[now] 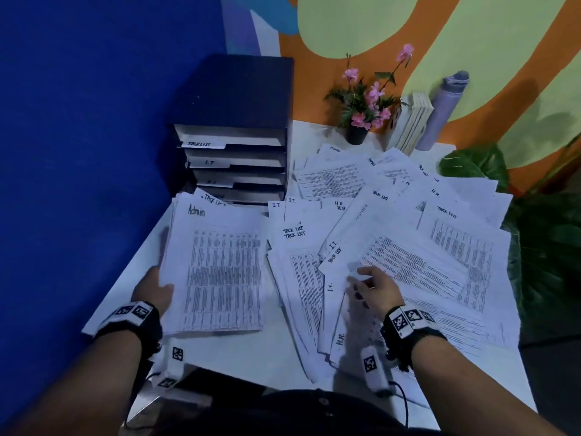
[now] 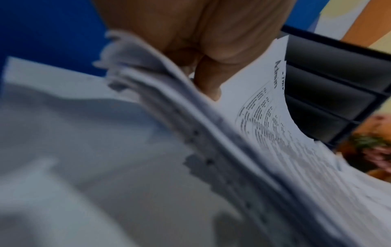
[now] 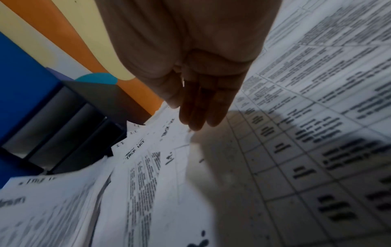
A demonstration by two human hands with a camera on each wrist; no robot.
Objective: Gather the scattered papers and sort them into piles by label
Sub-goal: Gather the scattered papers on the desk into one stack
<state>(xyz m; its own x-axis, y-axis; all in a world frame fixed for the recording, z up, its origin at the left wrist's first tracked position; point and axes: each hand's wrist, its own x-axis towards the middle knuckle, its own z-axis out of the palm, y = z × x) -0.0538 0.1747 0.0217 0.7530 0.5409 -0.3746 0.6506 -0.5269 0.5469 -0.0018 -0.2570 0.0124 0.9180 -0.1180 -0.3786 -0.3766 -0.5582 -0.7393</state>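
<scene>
My left hand point(image 1: 156, 289) grips the left edge of a thick stack of papers point(image 1: 220, 272) with an "Admin" sheet on top. In the left wrist view the thumb lies on the Admin stack point(image 2: 264, 127) and the fingers are hidden under it. My right hand point(image 1: 371, 286) hovers with straight fingers over the scattered papers point(image 1: 408, 247), fingertips point(image 3: 196, 123) close to a "Task List" sheet point(image 1: 386, 262); whether they touch it I cannot tell. Sheets labelled I.T, H.R, Admin and Task List overlap across the white table point(image 1: 251, 357).
A dark paper tray rack point(image 1: 235, 146) with labelled shelves stands at the back left against a blue wall. A pot of pink flowers point(image 1: 361, 121), books point(image 1: 412, 121) and a grey bottle point(image 1: 443, 108) line the back. A leafy plant point(image 1: 534, 231) borders the right edge.
</scene>
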